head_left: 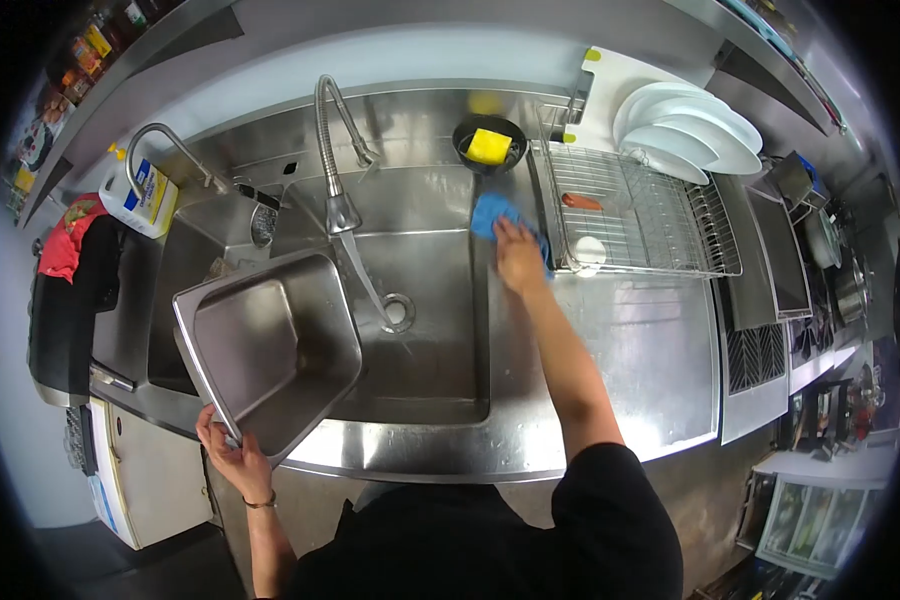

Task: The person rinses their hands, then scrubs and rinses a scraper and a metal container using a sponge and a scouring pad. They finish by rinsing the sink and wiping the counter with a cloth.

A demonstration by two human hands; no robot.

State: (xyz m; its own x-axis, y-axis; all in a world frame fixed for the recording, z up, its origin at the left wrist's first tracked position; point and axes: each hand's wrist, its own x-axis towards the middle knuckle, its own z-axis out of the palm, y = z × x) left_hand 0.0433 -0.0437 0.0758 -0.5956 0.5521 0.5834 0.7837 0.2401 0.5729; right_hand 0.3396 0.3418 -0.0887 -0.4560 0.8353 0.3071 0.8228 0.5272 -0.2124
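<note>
My left hand [235, 458] grips the near left corner of a deep steel pan [270, 330], which is tilted over the divider between the two sinks. My right hand [520, 258] rests on a blue cloth [492, 212] on the steel strip between the sink and the dish rack, its fingers pressed onto the cloth. Water runs from the spring-hose faucet [343, 212] into the right sink [420, 300], beside the drain. A yellow sponge [489, 146] sits in a black bowl [515, 150] behind the cloth.
A wire dish rack [630, 215] with white plates [685, 125] stands at the right. The left sink [175, 320] has a second faucet [155, 130] and a white jug [150, 205] behind it. A red cloth [67, 240] lies far left. The counter's front edge [420, 470] runs before me.
</note>
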